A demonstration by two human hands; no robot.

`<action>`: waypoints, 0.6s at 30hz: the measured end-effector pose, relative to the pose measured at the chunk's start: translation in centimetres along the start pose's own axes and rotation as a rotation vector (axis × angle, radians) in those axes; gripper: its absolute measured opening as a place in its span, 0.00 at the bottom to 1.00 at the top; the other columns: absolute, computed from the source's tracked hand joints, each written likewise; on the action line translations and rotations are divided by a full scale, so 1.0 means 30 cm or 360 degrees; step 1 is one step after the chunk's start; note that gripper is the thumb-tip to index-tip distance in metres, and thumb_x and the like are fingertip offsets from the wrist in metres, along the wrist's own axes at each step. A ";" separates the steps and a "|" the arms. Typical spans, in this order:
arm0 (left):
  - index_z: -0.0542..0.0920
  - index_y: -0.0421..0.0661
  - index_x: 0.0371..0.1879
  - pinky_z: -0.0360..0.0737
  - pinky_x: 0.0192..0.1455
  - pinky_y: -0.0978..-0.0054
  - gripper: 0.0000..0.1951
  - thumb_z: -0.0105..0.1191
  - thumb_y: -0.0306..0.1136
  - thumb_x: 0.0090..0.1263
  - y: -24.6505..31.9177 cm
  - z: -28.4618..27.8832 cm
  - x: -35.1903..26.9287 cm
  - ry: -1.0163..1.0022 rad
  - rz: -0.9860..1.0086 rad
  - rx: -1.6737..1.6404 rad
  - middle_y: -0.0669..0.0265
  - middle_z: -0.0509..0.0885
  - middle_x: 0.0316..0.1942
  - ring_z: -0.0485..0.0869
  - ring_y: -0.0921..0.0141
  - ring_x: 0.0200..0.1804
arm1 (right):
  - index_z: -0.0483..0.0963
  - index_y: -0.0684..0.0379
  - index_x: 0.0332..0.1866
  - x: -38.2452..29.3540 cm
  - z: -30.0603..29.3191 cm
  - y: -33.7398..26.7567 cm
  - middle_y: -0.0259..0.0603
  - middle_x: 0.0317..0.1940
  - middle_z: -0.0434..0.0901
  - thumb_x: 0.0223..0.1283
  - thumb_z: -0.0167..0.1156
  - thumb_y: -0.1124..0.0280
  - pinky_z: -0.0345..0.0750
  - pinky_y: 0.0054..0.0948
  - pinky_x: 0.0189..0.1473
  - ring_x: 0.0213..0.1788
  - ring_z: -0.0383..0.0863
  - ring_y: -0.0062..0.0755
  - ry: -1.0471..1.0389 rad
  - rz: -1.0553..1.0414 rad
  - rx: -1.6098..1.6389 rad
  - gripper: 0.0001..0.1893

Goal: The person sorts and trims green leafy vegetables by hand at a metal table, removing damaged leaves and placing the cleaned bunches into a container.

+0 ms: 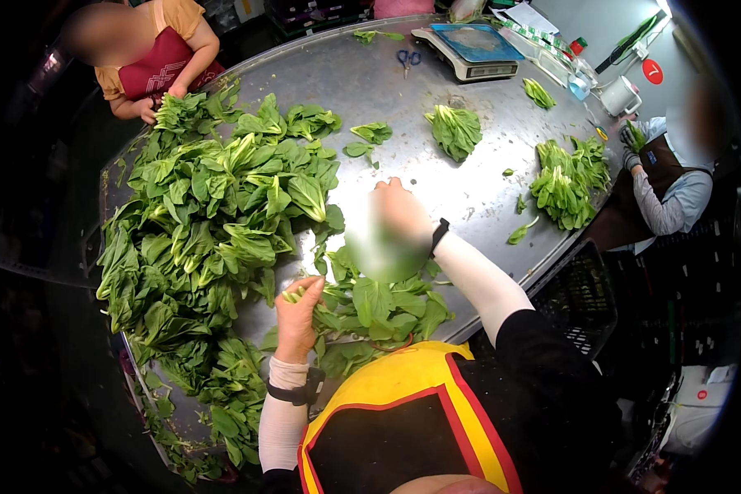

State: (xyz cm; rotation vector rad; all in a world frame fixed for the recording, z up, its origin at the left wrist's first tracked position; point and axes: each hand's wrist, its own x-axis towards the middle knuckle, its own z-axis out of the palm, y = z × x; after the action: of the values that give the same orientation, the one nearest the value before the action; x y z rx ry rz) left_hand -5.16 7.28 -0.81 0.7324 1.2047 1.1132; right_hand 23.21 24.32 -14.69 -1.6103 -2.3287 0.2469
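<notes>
My left hand (299,315) is closed around pale stems of leafy greens, with the stem ends showing above the fingers. Loose green leaves (376,305) spread between that hand and my apron (395,370). Over the bright middle of the metal table, my right hand (401,210) has its fingers curled. A blurred patch covers part of it and the greens below, so whether it grips anything is hidden. Just left of both hands rises a large heap of leafy greens (210,216). A bunch of greens (456,131) lies beyond my right hand.
The metal table (370,74) holds blue-handled scissors (407,60) and a weighing scale (469,52) at the far side. Another person's hands (160,105) handle greens at upper left. A co-worker's gloved hands (630,145) hold greens at right, near a pile (568,185). A black crate (574,296) stands below the right edge.
</notes>
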 end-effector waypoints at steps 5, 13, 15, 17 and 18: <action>0.87 0.41 0.41 0.75 0.36 0.73 0.10 0.69 0.28 0.62 -0.022 0.030 -0.035 0.0077 0.0675 0.0800 0.67 0.80 0.32 0.79 0.72 0.34 | 0.74 0.65 0.42 -0.131 -0.252 -0.300 0.53 0.30 0.80 0.61 0.63 0.65 0.80 0.40 0.37 0.31 0.81 0.46 0.0249 -0.0010 0.0716 0.14; 0.84 0.46 0.38 0.75 0.36 0.65 0.17 0.72 0.24 0.48 0.039 0.127 -0.098 0.0079 0.1576 0.1670 0.63 0.79 0.37 0.80 0.59 0.36 | 0.78 0.67 0.35 -0.351 -0.287 -0.515 0.42 0.25 0.83 0.62 0.65 0.65 0.76 0.27 0.30 0.27 0.80 0.22 0.0170 0.0002 0.1275 0.13; 0.83 0.47 0.36 0.74 0.36 0.64 0.17 0.72 0.24 0.46 0.028 0.109 -0.102 0.0068 0.1617 0.1761 0.64 0.80 0.38 0.80 0.60 0.36 | 0.78 0.67 0.34 -0.366 -0.300 -0.508 0.41 0.24 0.83 0.63 0.65 0.66 0.76 0.28 0.30 0.27 0.80 0.21 -0.0060 0.0068 0.1262 0.12; 0.82 0.48 0.34 0.73 0.36 0.64 0.16 0.71 0.24 0.45 0.029 0.103 -0.122 0.0064 0.1677 0.1851 0.65 0.81 0.37 0.80 0.61 0.35 | 0.78 0.67 0.33 -0.397 -0.343 -0.544 0.42 0.23 0.82 0.62 0.65 0.66 0.76 0.30 0.31 0.26 0.80 0.25 -0.0080 0.0126 0.1493 0.12; 0.82 0.49 0.33 0.73 0.35 0.64 0.16 0.71 0.24 0.44 0.026 0.101 -0.133 0.0054 0.1701 0.1899 0.66 0.81 0.37 0.80 0.62 0.35 | 0.78 0.66 0.32 -0.411 -0.361 -0.565 0.43 0.23 0.82 0.62 0.64 0.66 0.76 0.31 0.31 0.26 0.80 0.27 -0.0092 0.0162 0.1613 0.12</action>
State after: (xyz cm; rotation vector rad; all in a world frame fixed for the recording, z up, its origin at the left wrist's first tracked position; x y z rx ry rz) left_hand -2.37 4.14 2.02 2.4747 1.4894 1.1149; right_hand 15.97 6.44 -1.10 -1.1611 -1.6433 1.2558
